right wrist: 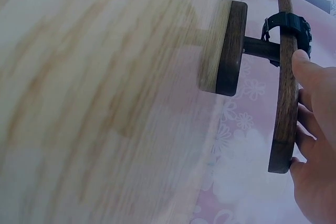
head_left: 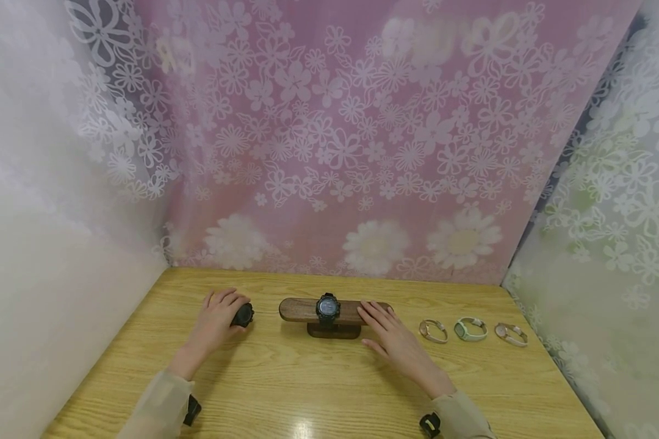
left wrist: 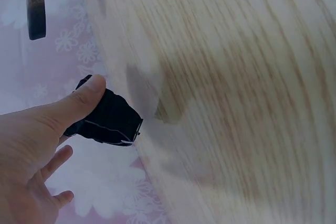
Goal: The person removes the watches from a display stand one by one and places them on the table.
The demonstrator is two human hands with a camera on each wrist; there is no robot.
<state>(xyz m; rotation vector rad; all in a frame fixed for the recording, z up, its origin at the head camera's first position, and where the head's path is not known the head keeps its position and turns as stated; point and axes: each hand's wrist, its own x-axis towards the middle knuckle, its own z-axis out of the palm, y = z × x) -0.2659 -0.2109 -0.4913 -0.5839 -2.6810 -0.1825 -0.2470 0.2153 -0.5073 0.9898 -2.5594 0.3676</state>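
In the head view, my left hand (head_left: 215,323) holds a black watch (head_left: 244,315) at the left of the table. The left wrist view shows the thumb pressed against that watch's dark strap (left wrist: 107,119), with two other fingers free of it. My right hand (head_left: 398,344) rests its fingers on the right end of a dark wooden watch stand (head_left: 299,310). A second black watch (head_left: 327,306) is strapped round the stand's bar. From the right wrist, fingertips (right wrist: 300,59) show along the bar's edge, and the stand's base (right wrist: 231,51) is visible.
To the right of the stand lie a brown-strapped watch (head_left: 433,331), a pale green watch (head_left: 470,329) and a pinkish watch (head_left: 511,335). A flowered curtain (head_left: 329,152) hangs behind the wood-grain table (head_left: 285,384), with more fabric on both sides.
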